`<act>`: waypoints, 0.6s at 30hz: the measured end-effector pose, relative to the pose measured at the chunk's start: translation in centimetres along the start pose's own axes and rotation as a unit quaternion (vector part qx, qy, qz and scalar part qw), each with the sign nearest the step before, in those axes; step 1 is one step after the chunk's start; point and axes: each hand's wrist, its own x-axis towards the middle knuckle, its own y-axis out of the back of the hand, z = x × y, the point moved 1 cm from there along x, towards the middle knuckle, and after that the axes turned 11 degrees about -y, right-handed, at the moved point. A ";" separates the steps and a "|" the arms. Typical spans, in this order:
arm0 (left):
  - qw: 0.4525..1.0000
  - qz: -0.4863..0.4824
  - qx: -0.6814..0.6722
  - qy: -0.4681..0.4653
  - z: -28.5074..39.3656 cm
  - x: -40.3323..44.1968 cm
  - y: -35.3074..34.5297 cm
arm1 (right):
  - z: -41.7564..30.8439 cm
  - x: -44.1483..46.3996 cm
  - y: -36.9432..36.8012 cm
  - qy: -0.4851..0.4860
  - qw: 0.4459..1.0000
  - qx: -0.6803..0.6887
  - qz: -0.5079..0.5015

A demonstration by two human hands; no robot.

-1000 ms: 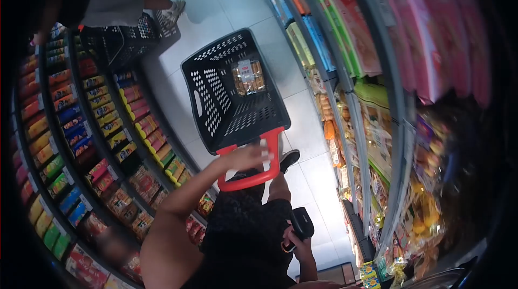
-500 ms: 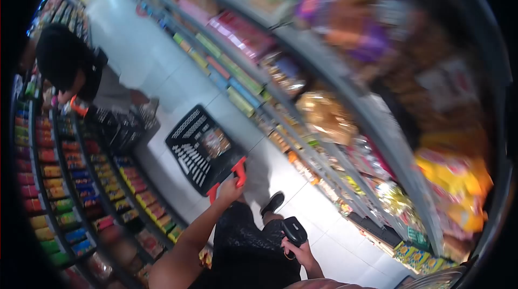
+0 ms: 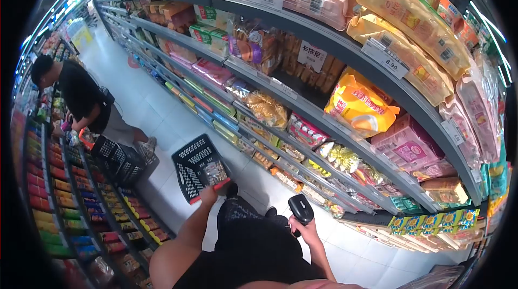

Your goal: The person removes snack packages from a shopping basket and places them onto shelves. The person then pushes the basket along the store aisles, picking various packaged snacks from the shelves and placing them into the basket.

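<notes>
My left hand (image 3: 209, 195) is closed round the red handle (image 3: 221, 184) of a black shopping basket (image 3: 190, 151). The basket stands at or just above the aisle floor, which I cannot tell apart. A clear-wrapped package (image 3: 216, 172) lies inside it. On the other side of my body, my right hand (image 3: 309, 232) grips a black handheld barcode scanner (image 3: 301, 209), its head pointing up and away from me. The stocked shelves to the right are closest to this hand, without contact.
Tall shelves (image 3: 324, 121) of packaged snacks with price tags curve along the right. More shelves (image 3: 81, 192) with colourful packs line the left. Ahead on the left, a person in dark clothing (image 3: 81, 89) faces those shelves beside another black basket (image 3: 116, 159). White tiled floor (image 3: 162, 116) runs between.
My view has swung up and right, showing more upper shelves sharply. The basket's handle has tilted in my left hand. The other person stands more upright. Both my hands keep their holds.
</notes>
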 end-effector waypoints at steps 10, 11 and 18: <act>0.992 -0.122 -0.015 -0.035 -1.9 0.2 1.8 | -3.3 4.7 -5.9 0.025 0.998 -0.033 -0.052; 0.991 -0.128 -0.006 -0.043 -2.1 0.6 2.0 | -3.7 5.5 -7.0 0.023 0.998 -0.033 -0.049; 0.979 -0.185 -0.025 -0.087 -3.8 6.0 3.2 | -7.2 9.3 -14.7 0.003 0.988 -0.137 -0.064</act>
